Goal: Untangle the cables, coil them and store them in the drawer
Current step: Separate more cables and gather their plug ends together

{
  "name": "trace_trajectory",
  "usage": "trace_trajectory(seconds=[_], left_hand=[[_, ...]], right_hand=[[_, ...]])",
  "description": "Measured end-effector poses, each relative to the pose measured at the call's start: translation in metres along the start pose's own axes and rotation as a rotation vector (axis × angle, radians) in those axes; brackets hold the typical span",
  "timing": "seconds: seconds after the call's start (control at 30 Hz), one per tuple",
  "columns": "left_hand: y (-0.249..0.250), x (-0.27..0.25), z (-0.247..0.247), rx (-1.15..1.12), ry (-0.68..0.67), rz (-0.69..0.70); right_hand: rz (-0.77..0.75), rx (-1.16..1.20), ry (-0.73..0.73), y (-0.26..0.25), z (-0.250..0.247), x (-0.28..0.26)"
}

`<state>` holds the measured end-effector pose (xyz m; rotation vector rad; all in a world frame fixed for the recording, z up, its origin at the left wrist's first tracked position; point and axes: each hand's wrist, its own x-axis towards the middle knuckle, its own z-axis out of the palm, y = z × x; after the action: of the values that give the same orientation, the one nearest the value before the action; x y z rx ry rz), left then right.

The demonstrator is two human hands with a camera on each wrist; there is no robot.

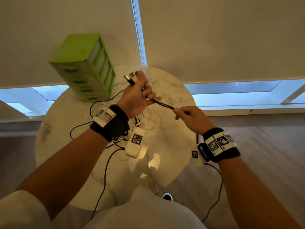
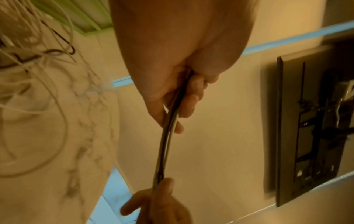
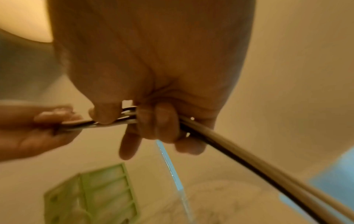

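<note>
The left hand [image 1: 137, 96] holds a bundle of cables [image 1: 162, 103] by the plug ends, raised over the worktop [image 1: 173, 133], while the right hand [image 1: 189, 116] pinches the strands further along (likely combing them straight). The green drawer unit [image 1: 85, 66] waits nearby.

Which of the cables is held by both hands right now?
The dark cable bundle, stretched taut between the left hand and right hand. The white cables lie loose on the marble table.
</note>
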<state>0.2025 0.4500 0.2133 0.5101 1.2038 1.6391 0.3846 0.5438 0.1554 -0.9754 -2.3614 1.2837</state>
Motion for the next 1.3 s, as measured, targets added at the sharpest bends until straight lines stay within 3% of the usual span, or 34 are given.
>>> trace_trajectory(seconds=[0.1,0.17,0.23,0.37,0.47,0.57,0.67,0.8,0.93,1.07,1.2,1.3], left_hand=[[-0.01,-0.003,-0.016,0.055,0.007,-0.015],[-0.007,-0.004,-0.028,0.089,0.035,0.001],[0.001,-0.007,-0.042,0.111,0.058,0.01],[0.01,-0.025,-0.067,0.218,0.026,-0.058],[0.011,-0.041,-0.084,0.232,-0.018,-0.104],[0.019,-0.054,-0.092,0.239,0.005,-0.108],[0.033,-0.064,-0.103,0.329,0.056,-0.034],[0.048,-0.076,-0.125,0.399,0.002,-0.011],[0.055,-0.08,-0.147,0.407,0.085,-0.024],[0.064,-0.082,-0.165,0.488,0.137,0.053],[0.073,-0.081,-0.179,0.501,0.096,0.113],[0.077,-0.074,-0.193,0.528,0.103,0.044]], right_hand=[[0.12,-0.443,0.0,-0.005,0.003,0.007],[0.195,-0.541,-0.026,-0.014,0.012,0.011],[0.148,-0.364,-0.034,-0.034,0.022,0.013],[-0.223,0.166,0.147,-0.096,0.049,0.017],[-0.414,0.264,0.231,-0.14,0.078,0.026],[-0.457,0.3,0.337,-0.165,0.109,0.039],[-0.461,0.247,0.216,-0.178,0.135,0.048],[-0.577,0.183,0.076,-0.195,0.158,0.054],[-0.654,-0.085,-0.01,-0.208,0.172,0.063],[-0.641,-0.258,-0.079,-0.216,0.182,0.065],[-0.601,-0.229,-0.117,-0.23,0.19,0.068],[-0.578,-0.135,-0.148,-0.239,0.191,0.077]])
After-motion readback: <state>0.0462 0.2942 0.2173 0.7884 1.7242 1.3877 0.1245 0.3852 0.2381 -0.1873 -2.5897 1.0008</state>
